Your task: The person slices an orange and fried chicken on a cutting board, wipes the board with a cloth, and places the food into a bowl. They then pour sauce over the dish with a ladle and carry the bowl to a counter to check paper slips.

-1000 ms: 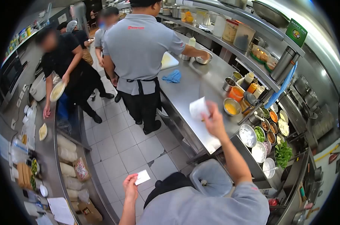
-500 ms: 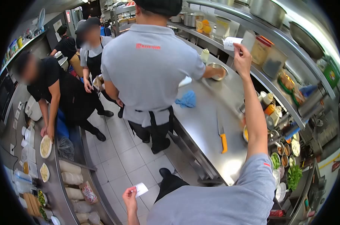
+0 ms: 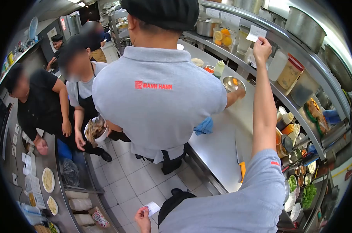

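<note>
The person's right hand (image 3: 262, 46) is raised at full reach to the steel shelf (image 3: 296, 42) above the worktop (image 3: 218, 147), its fingers pinched on a small white paper slip (image 3: 256, 33) that stands against the shelf's front edge. The left hand (image 3: 143, 219) is held low near the body over the tiled floor (image 3: 125, 182), finger and thumb closed on a second white slip (image 3: 152, 208). Directly in front stands a co-worker in a grey shirt (image 3: 156, 101) and a dark cap, back to the camera, with one hand at a metal bowl (image 3: 233, 84) on the worktop. A blue cloth (image 3: 204, 126) lies on the worktop just beside this co-worker's waist, and a knife with a yellow handle (image 3: 241, 165) lies nearer the camera, its blade pointing away. On the shelf near the raised hand are a clear tub of cut oranges (image 3: 223, 37), a pale squeeze bottle (image 3: 219, 68) below it, and lidded plastic containers (image 3: 290, 73) to the right. Further right and lower, small metal pots of sauces and chopped greens (image 3: 300, 180) sit packed together. To the left, a second co-worker in an apron carries a bowl of food (image 3: 95, 130), and a third in black leans over the opposite worktop (image 3: 36, 182), where plates of noodles (image 3: 48, 179) lie.
</note>
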Tool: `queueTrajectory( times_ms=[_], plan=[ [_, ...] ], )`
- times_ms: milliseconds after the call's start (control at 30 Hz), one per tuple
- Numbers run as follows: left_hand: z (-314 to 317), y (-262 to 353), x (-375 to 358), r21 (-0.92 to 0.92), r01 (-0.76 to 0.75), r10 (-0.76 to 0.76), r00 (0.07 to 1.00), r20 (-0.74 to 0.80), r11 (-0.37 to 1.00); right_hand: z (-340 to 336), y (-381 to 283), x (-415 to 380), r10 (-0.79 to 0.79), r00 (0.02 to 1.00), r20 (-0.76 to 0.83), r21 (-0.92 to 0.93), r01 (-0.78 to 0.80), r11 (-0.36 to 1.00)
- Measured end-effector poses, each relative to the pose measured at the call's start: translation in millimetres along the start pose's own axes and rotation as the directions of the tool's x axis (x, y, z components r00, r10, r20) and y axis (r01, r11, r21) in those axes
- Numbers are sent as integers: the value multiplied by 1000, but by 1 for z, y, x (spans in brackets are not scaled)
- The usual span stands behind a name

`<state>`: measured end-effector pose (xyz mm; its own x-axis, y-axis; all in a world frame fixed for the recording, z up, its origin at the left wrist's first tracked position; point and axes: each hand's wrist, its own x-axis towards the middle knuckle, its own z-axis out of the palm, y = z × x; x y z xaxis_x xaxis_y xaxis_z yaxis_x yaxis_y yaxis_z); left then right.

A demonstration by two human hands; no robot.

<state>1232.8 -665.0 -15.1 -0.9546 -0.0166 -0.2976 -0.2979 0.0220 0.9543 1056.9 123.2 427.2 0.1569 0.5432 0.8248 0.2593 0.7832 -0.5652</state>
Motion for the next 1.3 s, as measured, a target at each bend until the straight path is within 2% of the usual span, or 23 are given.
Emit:
queueTrajectory(
  times_ms=[133, 233, 333, 367, 467, 533, 567, 600, 633, 667, 700, 733, 767, 800, 833, 867, 900, 933, 1000, 1067, 1100, 1233, 1300],
  plan=[
    [-16, -6, 18, 46, 14, -18, 996, 93, 999, -30, 26, 15, 38, 999, -24, 82, -36, 996],
    [-9, 25, 25, 141, 55, -62, 997, 48, 989, -37, 28, 49, -62, 998, -20, 118, 64, 991],
    [0, 38, 36, 97, 25, -35, 994, 106, 995, -47, 6, 55, -21, 1000, 15, 65, 20, 998],
    [2, 38, 39, 118, 11, -27, 991, 133, 993, -59, -4, 47, -84, 996, 31, -57, 86, 995],
    [8, 36, 47, 179, -19, -17, 980, 201, 984, -90, -6, 18, -186, 982, -39, -65, 183, 981],
    [12, 38, 44, 207, -1, -44, 976, 212, 978, -135, -52, -36, -99, 995, 7, 204, 96, 974],
    [16, 39, 42, 224, -21, -33, 972, 233, 974, -152, -40, -52, -138, 990, 42, 244, 124, 962],
    [19, 42, 39, 242, -31, -27, 972, 232, 970, -171, -57, -83, -70, 991, 117, 479, 6, 878],
    [28, 46, 39, 238, -27, -34, 968, 251, 971, -191, -53, -112, -106, 975, 194, 577, -26, 816],
    [35, 50, 37, 229, -26, -36, 964, 263, 973, -212, -75, -146, -144, 936, 323, 724, -146, 674],
    [40, 46, 36, 214, -15, -44, 962, 271, 977, -232, -81, -184, -120, 934, 338, 749, -189, 635],
    [42, 41, 36, 199, -8, -50, 957, 285, 980, -247, -90, -220, -259, 877, 404, 826, -228, 515],
    [44, 41, 34, 208, -14, -46, 958, 281, 978, -249, -106, -258, -380, 842, 383, 882, -211, 422],
    [48, 44, 33, 221, -23, -43, 957, 286, 975, -254, -128, -295, -420, 782, 461, 840, -231, 492],
    [54, 54, 29, 234, -16, -54, 956, 287, 972, -261, -140, -327, -392, 632, 669, 734, -476, 485],
    [57, 60, 27, 184, -25, -27, 962, 272, 983, -257, -144, -359, -426, 373, 824, 557, -668, 494],
    [63, 65, 25, 140, -34, -4, 965, 262, 990, -253, -146, -393, -362, 103, 926, 316, -736, 599],
    [66, 71, 24, 99, -48, 22, 967, 255, 994, -250, -147, -431, -259, -121, 958, 68, -784, 617],
    [62, 81, 25, 49, -83, 68, 967, 244, 995, -242, -147, -492, -277, -216, 936, 41, -715, 698],
    [64, 89, 29, -52, -160, 167, 966, 196, 986, -237, -135, -537, -258, -462, 849, -266, -794, 547],
    [63, 94, 31, -57, -168, 176, 967, 184, 984, -231, -138, -545, -322, -541, 777, -298, -767, 569],
    [49, 108, 40, -67, -224, 230, 965, 122, 972, -205, -168, -576, -505, -659, 557, -383, -743, 548],
    [40, 110, 48, -91, -231, 239, 967, 83, 969, -190, -192, -587, -509, -698, 504, -415, -712, 566]
  ],
)
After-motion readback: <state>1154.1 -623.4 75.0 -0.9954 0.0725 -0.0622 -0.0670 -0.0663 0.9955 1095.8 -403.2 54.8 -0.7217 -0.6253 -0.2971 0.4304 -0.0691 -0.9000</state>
